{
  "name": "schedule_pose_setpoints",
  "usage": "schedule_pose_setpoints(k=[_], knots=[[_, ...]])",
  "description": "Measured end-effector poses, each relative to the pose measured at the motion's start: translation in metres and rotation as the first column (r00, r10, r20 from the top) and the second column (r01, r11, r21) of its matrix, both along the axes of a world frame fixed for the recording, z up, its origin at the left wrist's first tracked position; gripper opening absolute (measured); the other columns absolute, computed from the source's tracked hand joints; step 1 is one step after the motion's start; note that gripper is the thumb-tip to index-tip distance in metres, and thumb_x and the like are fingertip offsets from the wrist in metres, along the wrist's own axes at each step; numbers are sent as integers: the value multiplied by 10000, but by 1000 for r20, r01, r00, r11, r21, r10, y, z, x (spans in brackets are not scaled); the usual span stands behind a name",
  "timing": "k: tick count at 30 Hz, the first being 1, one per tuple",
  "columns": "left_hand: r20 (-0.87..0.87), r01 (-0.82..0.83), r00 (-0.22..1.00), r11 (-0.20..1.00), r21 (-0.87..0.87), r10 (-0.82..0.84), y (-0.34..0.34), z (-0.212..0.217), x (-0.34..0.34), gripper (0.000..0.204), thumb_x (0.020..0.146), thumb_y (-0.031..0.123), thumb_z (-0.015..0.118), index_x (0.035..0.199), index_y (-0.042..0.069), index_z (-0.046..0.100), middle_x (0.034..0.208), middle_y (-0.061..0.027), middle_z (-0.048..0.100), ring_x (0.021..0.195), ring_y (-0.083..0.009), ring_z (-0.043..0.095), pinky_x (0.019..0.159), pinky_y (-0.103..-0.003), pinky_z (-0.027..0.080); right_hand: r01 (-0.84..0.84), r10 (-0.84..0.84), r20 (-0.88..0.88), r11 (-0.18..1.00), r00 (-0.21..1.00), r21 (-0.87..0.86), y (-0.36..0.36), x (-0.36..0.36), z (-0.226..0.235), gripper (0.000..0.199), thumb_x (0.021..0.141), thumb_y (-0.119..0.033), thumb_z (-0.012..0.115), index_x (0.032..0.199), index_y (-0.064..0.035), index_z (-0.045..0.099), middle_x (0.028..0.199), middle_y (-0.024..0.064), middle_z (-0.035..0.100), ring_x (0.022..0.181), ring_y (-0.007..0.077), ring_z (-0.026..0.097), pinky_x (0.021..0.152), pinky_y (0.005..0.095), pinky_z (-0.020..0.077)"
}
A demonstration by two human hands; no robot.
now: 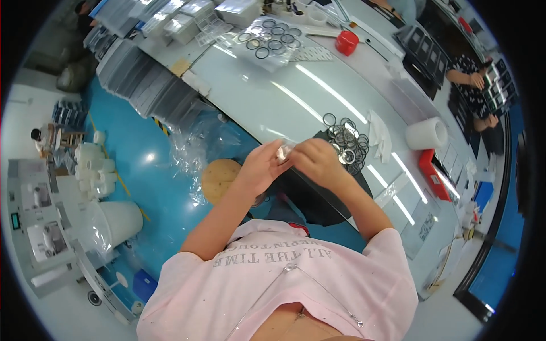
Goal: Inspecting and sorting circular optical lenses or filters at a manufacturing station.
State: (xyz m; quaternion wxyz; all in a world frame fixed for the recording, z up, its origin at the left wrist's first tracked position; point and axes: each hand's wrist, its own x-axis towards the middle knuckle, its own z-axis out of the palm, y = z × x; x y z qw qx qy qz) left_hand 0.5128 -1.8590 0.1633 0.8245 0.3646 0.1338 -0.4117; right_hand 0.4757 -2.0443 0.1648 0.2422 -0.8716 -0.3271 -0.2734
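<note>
Both my hands meet over the near edge of the glass-topped table (256, 102). Between them sits a small shiny, clear-looking piece (282, 152), mostly covered by fingers, so its kind does not show. My left hand (261, 166) grips it with closed fingers. My right hand (318, 162) presses against its other side, its fingers curled together. Just right of my right hand lies a heap of dark-rimmed rings (348, 139), partly on a black cloth (318, 199) that hangs over the edge.
Farther back, more rings lie on a clear plastic sheet (267, 48), near a red container (346, 42). To the right are a white roll (426, 134), a white cloth (379, 136) and a red tray (435, 176). Stacked trays (136, 79) and a round stool (220, 181) stand left. Another person's hand (476, 81) holds a tray.
</note>
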Motion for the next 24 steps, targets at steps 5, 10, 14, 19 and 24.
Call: schedule_pose_setpoints(k=[5,10,14,19,24], knots=[[130,-30,991,999,38,25,59,-37,-11,219,1007,183,433,1078,15,554,1037,-70,618,951,-168,617,880,-322,510,-311,314,-202,949,928,48,44,24,-11,187,741,-136,682,901,-65,617,889,68,613,777,237,602,675,354,487],[156,-291,953,926,240,259,80,-21,-30,258,1009,138,417,1183,-30,506,1142,-132,608,1075,-239,607,964,-350,492,-20,186,-463,941,867,339,37,147,-33,161,735,-86,738,871,-50,659,833,95,655,773,250,626,705,345,495],[205,-411,906,881,232,369,107,-25,-48,290,1013,153,418,1209,-52,475,1204,-151,583,1135,-282,584,1011,-372,474,195,-193,-76,980,978,24,23,259,-96,221,699,-75,702,905,-77,623,895,81,609,895,295,584,750,384,476],[159,-524,852,805,278,500,138,-18,-75,313,1005,150,444,1225,-70,477,1217,-172,584,1131,-300,587,1005,-375,480,360,-319,185,893,930,-270,9,312,-142,140,702,-148,688,818,-113,619,899,62,585,885,270,563,718,391,451],[203,-647,763,718,257,614,175,-25,-107,308,1000,151,456,1215,-64,506,1209,-175,596,1128,-292,590,1002,-372,478,460,-511,166,846,843,269,-6,318,-79,31,754,-82,669,750,-85,638,797,86,627,779,287,578,723,402,426]])
